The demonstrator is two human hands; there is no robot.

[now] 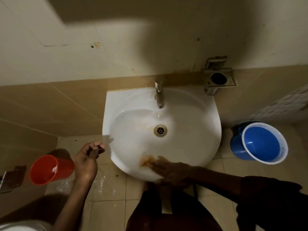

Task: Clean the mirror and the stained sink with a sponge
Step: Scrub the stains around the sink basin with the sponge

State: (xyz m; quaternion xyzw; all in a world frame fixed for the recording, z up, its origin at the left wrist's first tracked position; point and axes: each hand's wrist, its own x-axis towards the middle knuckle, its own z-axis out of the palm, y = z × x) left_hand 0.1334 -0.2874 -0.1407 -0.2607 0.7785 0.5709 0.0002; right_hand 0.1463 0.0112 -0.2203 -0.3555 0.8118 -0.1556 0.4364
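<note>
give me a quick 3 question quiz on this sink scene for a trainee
1. True or false: the right hand is at the near rim of the sink.
2. Which container stands on the floor right of the sink? A) red cup B) blue bucket C) green bowl
3. Fill in: the brownish stain runs from the basin toward the ____.

Key
1. True. It is blurred, over an orange-brown patch on the rim; whether that is sponge or stain is unclear.
2. B. The red cup is on the left, by the left hand.
3. drain
</note>
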